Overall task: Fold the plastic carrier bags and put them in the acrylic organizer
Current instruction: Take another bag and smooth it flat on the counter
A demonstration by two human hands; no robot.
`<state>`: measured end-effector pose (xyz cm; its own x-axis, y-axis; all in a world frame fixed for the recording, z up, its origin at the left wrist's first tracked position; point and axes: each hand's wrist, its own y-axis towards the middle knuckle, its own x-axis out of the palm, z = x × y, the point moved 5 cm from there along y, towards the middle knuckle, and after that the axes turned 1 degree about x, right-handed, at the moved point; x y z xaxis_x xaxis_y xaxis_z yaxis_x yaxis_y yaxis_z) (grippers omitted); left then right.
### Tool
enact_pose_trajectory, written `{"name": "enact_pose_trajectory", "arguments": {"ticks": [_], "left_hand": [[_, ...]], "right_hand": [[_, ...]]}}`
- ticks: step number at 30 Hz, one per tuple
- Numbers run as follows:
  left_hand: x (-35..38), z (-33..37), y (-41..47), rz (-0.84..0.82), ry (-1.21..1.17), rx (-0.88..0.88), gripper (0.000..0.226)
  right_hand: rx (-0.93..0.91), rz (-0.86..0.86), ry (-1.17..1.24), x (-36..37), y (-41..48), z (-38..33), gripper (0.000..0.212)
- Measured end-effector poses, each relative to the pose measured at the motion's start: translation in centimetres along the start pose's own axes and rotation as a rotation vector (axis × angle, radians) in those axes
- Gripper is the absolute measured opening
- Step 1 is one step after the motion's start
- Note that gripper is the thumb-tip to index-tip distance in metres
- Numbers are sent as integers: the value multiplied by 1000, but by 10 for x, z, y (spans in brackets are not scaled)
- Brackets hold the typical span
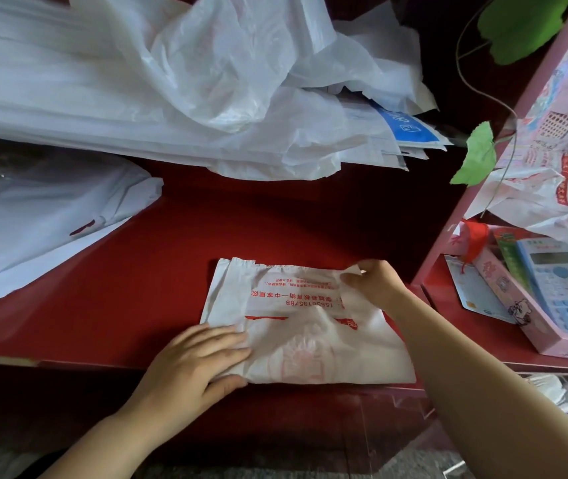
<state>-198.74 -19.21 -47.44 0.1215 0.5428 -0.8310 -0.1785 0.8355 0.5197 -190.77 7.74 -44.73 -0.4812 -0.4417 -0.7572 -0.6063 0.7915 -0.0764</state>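
Left hand (196,361) is lying flat, fingers straight, pinning the bag (303,344) at lower centre on the red counter (137,288), while right hand (374,283) is pinching its upper-right corner; prob. best pulling it across taut, edges lined up.

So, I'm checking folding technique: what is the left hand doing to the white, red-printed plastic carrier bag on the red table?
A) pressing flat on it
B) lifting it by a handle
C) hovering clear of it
A: the left hand lies flat, fingers straight, on the left part of the white, red-printed plastic carrier bag.
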Motion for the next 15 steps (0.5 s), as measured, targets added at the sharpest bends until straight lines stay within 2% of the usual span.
{"name": "enact_pose_trajectory", "arguments": {"ticks": [2,4,8,10,13,15], "left_hand": [[-2,2,-1,95,9,48,57],[-4,2,-3,194,21,90,53],[-12,2,-6,308,55,115,49],[-14,3,-3,290,62,112,53],[-14,4,0,207,20,84,52],[-13,4,-2,125,58,77,49]], "right_hand": [[-15,48,36,0,2,-3,50],[-66,106,67,-5,-1,-5,58],[-286,257,6,-23,-34,-9,41],[-445,153,-73,-19,-65,-10,34],[-612,-38,-242,-5,-113,-9,53],[-690,-10,-413,2,-128,1,54]]}}
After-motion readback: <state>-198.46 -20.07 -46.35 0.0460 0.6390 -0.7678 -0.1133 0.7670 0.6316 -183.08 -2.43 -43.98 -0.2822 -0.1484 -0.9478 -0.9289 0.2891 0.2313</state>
